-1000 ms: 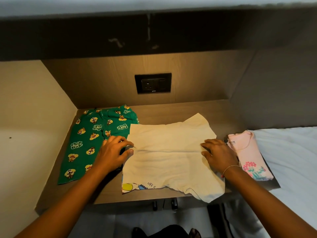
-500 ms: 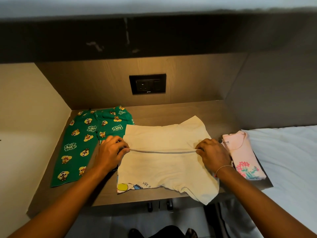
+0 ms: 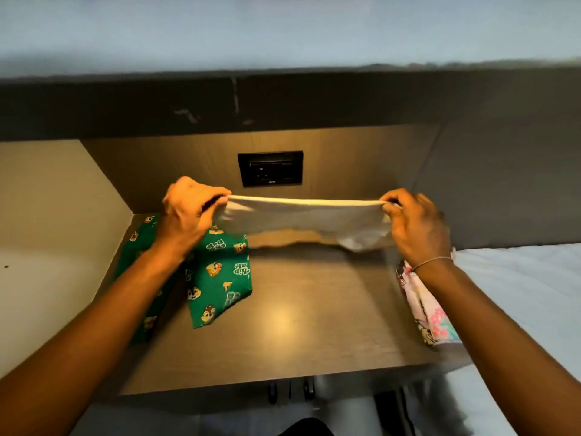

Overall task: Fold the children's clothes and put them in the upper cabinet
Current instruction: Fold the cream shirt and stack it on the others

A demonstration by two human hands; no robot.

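Observation:
A cream children's shirt [image 3: 301, 220] hangs stretched in the air above the wooden shelf [image 3: 308, 325], doubled over along a fold line. My left hand [image 3: 188, 212] pinches its left end and my right hand [image 3: 415, 225] pinches its right end. Green cartoon-print trousers [image 3: 220, 278] lie on the shelf at the left, partly under my left forearm. A folded pink flowered garment [image 3: 437, 322] lies at the shelf's right edge, partly hidden by my right forearm.
A black wall socket [image 3: 270, 168] sits in the back panel behind the shirt. A dark overhead panel [image 3: 283, 99] runs across above. A white bed [image 3: 518, 294] lies to the right, a beige wall [image 3: 47, 215] to the left.
Both hands pinched the cream shirt along its middle and lifted it off the shelf, so it now hangs folded in the air. The shelf surface beneath is uncovered.

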